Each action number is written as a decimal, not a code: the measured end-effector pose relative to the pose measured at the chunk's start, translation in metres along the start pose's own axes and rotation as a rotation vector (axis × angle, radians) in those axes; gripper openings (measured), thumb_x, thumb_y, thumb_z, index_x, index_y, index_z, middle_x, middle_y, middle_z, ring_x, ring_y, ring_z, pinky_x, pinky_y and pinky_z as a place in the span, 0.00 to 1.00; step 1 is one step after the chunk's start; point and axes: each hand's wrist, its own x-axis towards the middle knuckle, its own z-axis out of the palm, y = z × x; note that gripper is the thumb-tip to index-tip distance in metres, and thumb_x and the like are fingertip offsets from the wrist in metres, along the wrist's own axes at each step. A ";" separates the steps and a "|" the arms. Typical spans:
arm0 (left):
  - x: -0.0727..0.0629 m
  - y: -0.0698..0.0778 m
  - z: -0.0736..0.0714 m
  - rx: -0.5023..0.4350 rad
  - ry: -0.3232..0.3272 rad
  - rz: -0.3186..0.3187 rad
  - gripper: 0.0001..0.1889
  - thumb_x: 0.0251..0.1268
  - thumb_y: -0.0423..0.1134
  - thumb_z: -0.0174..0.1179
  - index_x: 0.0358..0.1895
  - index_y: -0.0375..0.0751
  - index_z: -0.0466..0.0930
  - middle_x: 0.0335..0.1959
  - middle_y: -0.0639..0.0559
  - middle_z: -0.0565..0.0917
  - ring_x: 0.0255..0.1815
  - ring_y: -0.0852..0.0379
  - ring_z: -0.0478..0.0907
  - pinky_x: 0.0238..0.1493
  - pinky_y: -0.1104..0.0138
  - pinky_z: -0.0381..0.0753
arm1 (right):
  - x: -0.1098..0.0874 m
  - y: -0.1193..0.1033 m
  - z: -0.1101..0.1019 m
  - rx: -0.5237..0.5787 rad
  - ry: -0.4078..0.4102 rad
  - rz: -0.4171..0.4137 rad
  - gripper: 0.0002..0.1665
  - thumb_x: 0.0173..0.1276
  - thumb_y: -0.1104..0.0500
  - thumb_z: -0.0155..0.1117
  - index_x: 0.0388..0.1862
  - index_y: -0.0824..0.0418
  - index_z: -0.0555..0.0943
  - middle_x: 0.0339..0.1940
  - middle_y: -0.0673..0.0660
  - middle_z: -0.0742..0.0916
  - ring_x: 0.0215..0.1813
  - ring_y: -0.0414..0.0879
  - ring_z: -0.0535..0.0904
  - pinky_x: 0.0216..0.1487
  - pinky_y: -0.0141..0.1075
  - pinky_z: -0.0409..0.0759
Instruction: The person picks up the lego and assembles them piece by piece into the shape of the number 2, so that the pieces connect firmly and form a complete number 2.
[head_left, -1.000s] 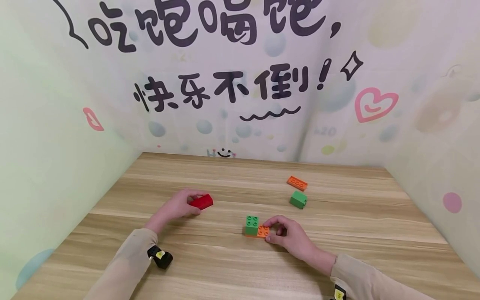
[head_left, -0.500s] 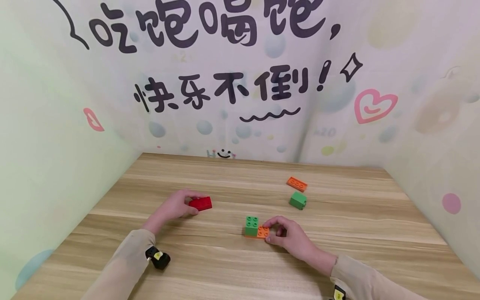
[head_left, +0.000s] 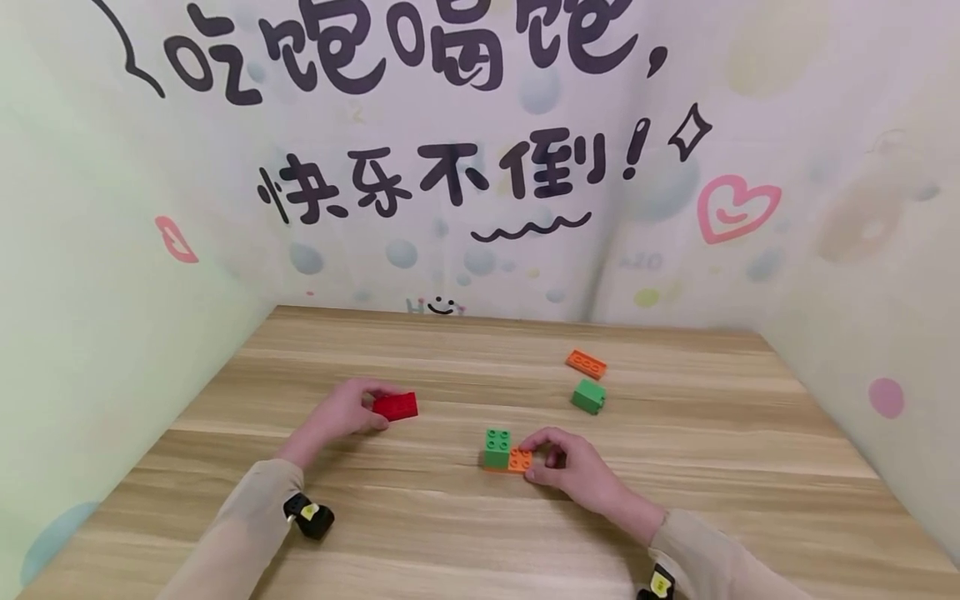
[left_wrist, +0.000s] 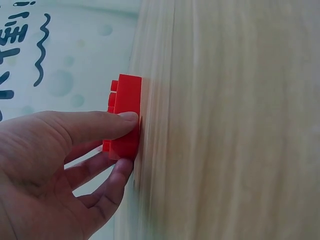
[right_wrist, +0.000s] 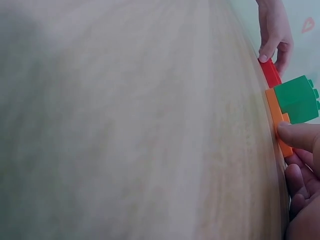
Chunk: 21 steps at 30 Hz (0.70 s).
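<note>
Fingers (left_wrist: pixel 120 177) pinched red brick (head_left: pixel 396 407) and orange brick (head_left: pixel 521 461).
Left hand (head_left: pixel 343 415) held red; right hand (head_left: pixel 581 475) held orange, 1 green brick (head_left: pixel 497 451) atop.

Table (head_left: pixel 420 533): we note a flat wooden top, pale brown, with light and dark grain running mostly from side to side.
Red brick (head_left: pixel 396 407): left of the middle; we see its studs facing up and its base apparently on the wood.
Near orange plate (head_left: pixel 521 460): around the middle, nearer us than the red brick and well apart from it; lies flat, studs up.
Green brick (head_left: pixel 588 396): farther back and to the right; we record it on its side, studs pointing rightward.
Far orange plate (head_left: pixel 586 364): just behind the green brick, apart from it; underside up, rings showing.
</note>
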 end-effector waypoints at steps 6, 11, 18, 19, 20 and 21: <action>0.000 -0.003 -0.001 0.009 0.001 0.005 0.23 0.54 0.30 0.69 0.56 0.41 0.82 0.51 0.39 0.84 0.44 0.48 0.80 0.42 0.61 0.80 | 0.001 0.000 0.000 -0.023 -0.001 0.008 0.18 0.61 0.60 0.72 0.50 0.58 0.82 0.48 0.58 0.85 0.35 0.38 0.72 0.35 0.27 0.71; -0.001 -0.004 -0.001 0.010 0.015 0.021 0.22 0.54 0.30 0.70 0.55 0.41 0.83 0.50 0.40 0.84 0.41 0.51 0.78 0.39 0.64 0.77 | 0.002 -0.002 0.000 -0.046 -0.009 0.012 0.17 0.61 0.60 0.72 0.50 0.58 0.82 0.45 0.57 0.85 0.35 0.39 0.73 0.36 0.28 0.72; 0.001 -0.007 0.000 -0.002 0.035 0.037 0.21 0.53 0.31 0.70 0.54 0.40 0.84 0.48 0.40 0.84 0.39 0.52 0.78 0.35 0.67 0.75 | 0.003 -0.001 -0.001 -0.040 -0.021 0.017 0.18 0.62 0.59 0.72 0.50 0.57 0.82 0.44 0.56 0.85 0.35 0.40 0.73 0.35 0.28 0.72; 0.001 -0.008 0.000 -0.002 0.036 0.036 0.21 0.53 0.31 0.70 0.54 0.40 0.84 0.48 0.40 0.84 0.39 0.53 0.79 0.35 0.67 0.75 | 0.002 -0.001 -0.001 -0.037 -0.019 0.016 0.18 0.62 0.59 0.72 0.50 0.57 0.82 0.44 0.56 0.85 0.35 0.40 0.73 0.35 0.28 0.72; 0.002 -0.008 0.000 -0.003 0.037 0.038 0.21 0.53 0.31 0.70 0.54 0.40 0.84 0.48 0.40 0.84 0.39 0.53 0.79 0.35 0.67 0.75 | 0.002 0.000 -0.001 -0.035 -0.017 0.014 0.18 0.62 0.59 0.72 0.50 0.57 0.82 0.44 0.57 0.85 0.35 0.39 0.73 0.35 0.28 0.72; 0.001 -0.009 0.000 -0.003 0.039 0.036 0.21 0.53 0.31 0.70 0.54 0.41 0.84 0.48 0.41 0.84 0.39 0.53 0.79 0.35 0.67 0.75 | 0.002 0.000 -0.001 -0.032 -0.017 0.012 0.18 0.62 0.59 0.72 0.50 0.57 0.82 0.44 0.57 0.85 0.35 0.39 0.73 0.35 0.28 0.72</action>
